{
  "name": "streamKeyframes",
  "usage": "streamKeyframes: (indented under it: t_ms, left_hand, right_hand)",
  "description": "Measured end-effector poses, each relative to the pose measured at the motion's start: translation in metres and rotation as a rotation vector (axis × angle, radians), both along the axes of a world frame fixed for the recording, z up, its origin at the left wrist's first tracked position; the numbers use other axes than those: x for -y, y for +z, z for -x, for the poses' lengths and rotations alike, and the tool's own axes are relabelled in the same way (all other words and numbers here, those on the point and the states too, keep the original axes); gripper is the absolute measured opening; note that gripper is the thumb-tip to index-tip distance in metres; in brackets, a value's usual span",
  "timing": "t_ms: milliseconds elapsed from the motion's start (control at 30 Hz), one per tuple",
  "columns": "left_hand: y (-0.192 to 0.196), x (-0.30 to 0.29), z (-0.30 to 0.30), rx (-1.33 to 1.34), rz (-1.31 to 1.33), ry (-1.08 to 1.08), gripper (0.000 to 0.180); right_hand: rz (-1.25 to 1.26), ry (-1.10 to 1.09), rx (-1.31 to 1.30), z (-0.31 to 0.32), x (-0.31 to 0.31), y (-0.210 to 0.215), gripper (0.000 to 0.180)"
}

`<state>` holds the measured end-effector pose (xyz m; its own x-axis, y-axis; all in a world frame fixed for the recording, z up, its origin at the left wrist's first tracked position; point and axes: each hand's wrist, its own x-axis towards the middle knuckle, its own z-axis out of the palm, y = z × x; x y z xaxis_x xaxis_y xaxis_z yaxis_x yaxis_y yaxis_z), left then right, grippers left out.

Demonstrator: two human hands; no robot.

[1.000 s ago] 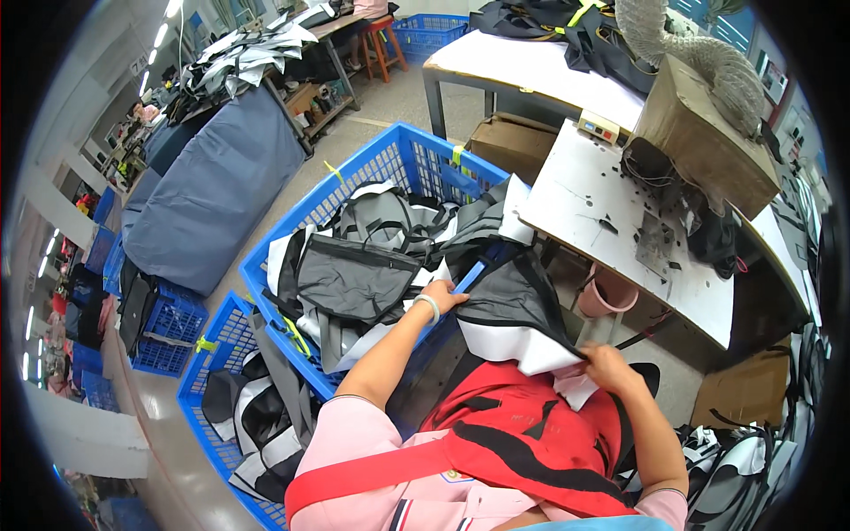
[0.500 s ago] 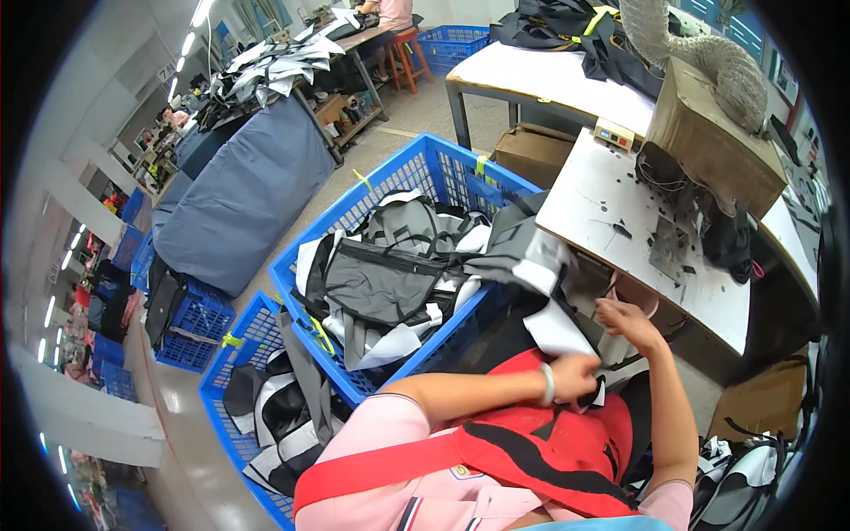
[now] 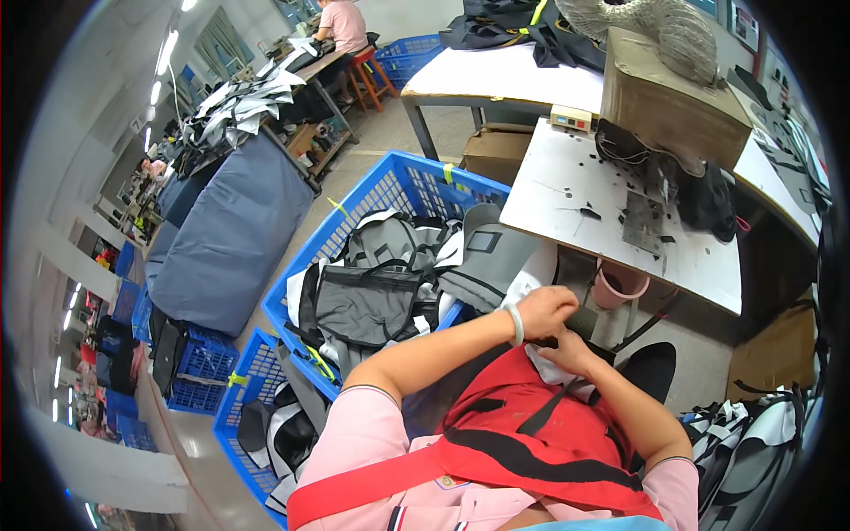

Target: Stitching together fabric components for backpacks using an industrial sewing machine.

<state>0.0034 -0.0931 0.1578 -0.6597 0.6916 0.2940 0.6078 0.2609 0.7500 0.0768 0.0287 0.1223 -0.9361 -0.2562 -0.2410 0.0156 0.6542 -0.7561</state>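
Note:
My left hand [image 3: 546, 311] and my right hand [image 3: 567, 352] are close together over my lap, both pinching a grey and white fabric piece [image 3: 496, 261] that trails back toward the blue crate. A pale bangle sits on my left wrist. A red apron with black straps [image 3: 522, 434] covers my lap under the hands. The part of the fabric between my fingers is mostly hidden.
A blue plastic crate [image 3: 381, 190] of grey and black bag parts stands to my left, another blue crate [image 3: 243, 403] behind it. A white worktable [image 3: 567, 199] with a cardboard-covered machine [image 3: 677, 93] and a pink cup [image 3: 617, 283] is ahead. A person sits far back.
My left hand has come away from the crate and across to my right hand over my lap, drawing the grey fabric piece with it.

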Motion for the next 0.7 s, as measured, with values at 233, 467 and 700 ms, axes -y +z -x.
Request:
streamKeyframes:
  t_ms: [233,467,700]
  left_hand:
    - [-0.059,0.015,0.000,-0.580,0.965,-0.428,0.029]
    - [0.023,0.047,0.004,-0.881,1.044,-0.476,0.012]
    - [0.084,0.067,-0.024,-0.264,0.754,-0.351,0.020]
  right_hand:
    - [-0.265,0.067,-0.151,-0.019,-0.043,-0.065,0.042]
    - [-0.117,0.149,-0.152,-0.007,-0.035,0.002,0.031]
    - [-0.082,0.407,-0.020,-0.019,-0.045,0.089,0.034]
